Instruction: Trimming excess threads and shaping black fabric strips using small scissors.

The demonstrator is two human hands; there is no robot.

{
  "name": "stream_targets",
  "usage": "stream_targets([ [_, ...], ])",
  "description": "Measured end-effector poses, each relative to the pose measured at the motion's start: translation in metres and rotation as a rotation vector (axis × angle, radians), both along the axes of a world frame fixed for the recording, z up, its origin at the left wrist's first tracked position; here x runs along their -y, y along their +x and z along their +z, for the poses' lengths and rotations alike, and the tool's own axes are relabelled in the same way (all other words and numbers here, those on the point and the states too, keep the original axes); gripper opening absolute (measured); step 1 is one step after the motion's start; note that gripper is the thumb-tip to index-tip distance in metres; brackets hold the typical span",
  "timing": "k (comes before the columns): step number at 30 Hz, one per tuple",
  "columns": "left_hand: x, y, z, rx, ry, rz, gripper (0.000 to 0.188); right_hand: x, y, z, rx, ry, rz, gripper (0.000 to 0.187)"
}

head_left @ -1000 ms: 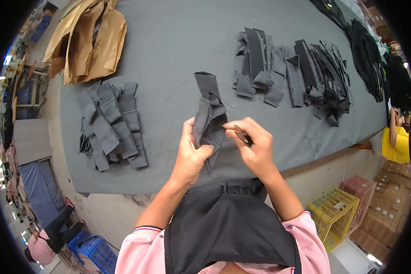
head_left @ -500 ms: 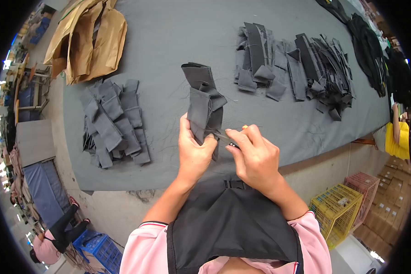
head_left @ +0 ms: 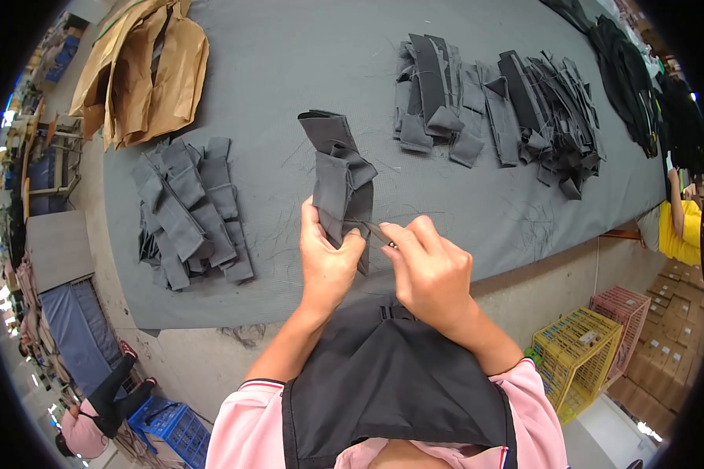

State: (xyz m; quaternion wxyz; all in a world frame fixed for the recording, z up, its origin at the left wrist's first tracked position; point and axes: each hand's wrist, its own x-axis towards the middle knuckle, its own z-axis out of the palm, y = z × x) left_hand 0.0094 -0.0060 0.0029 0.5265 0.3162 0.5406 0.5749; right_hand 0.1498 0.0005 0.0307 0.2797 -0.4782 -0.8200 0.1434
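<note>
The strip [head_left: 334,187] is pinched in the left hand [head_left: 328,270], a tool [head_left: 378,233] in the right hand [head_left: 436,272] — work seems unfinished; whether the left pile [head_left: 186,207] is done cannot be told.

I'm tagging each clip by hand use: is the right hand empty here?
No, the right hand grips a small slim tool, its tip close to the gray fabric piece in the left hand.

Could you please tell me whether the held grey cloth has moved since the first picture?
Yes: the held grey cloth has shifted left, closer to the left cloth pile.
</note>
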Motion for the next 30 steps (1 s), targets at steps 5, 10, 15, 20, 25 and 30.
stream_targets([
  [5,-0.007,-0.003,0.003,0.011,-0.034,-0.013,0.049,-0.003,0.006,0.001,-0.153,-0.12,-0.076,0.029],
  [10,-0.004,0.007,-0.002,-0.153,-0.041,0.025,0.058,-0.01,0.008,0.012,-0.001,0.025,0.02,0.023],
  [15,-0.004,-0.004,-0.005,0.079,-0.032,0.0,0.054,-0.008,0.006,0.007,-0.238,-0.165,-0.04,0.028],
  [20,-0.009,0.007,-0.006,0.247,-0.097,-0.068,0.052,-0.008,0.011,-0.013,-0.596,-0.291,-0.076,0.031],
  [25,-0.007,0.006,-0.012,0.32,-0.123,-0.103,0.046,-0.004,0.001,-0.003,-0.675,-0.364,-0.099,0.016],
  [30,-0.003,0.005,-0.002,0.35,-0.111,-0.124,0.052,-0.004,-0.006,-0.017,-0.713,-0.404,-0.047,0.01],
])
